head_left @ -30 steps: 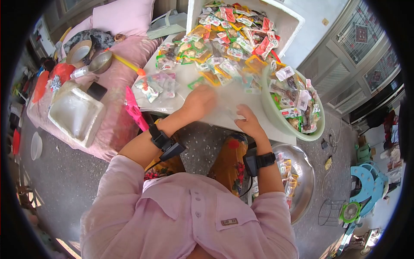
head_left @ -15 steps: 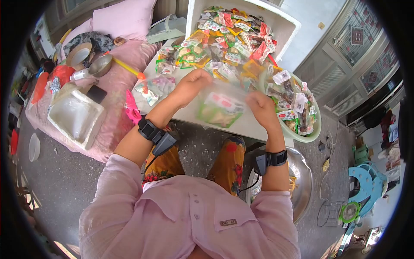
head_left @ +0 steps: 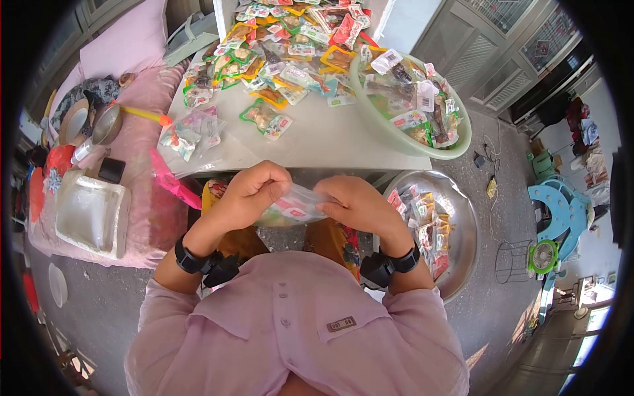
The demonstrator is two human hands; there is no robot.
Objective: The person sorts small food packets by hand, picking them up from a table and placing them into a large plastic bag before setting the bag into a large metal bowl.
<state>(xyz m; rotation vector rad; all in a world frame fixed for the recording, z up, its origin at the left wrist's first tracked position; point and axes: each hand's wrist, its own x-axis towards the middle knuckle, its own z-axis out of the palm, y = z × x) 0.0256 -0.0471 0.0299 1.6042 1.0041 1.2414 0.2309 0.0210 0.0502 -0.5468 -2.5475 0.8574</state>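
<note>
A clear plastic bag with red and green print hangs between my two hands, close to my lap. My left hand pinches its upper left edge, thumb against fingers. The opposite edge is gripped by my right hand. What lies inside the bag is blurred and partly covered by the fingers. Beyond the hands, a single green-edged snack packet rests on the white table. A heap of small snack packets covers the back of the table.
A pale green basin of packets stands on the table's right side. Below it on the floor is a metal basin with more packets. Plastic bags lie at the table's left; a foam box sits on the pink bedding.
Both hands have come back from over the table toward my body, bringing the plastic bag with them. The view has tilted, so the table now appears higher and further left.
</note>
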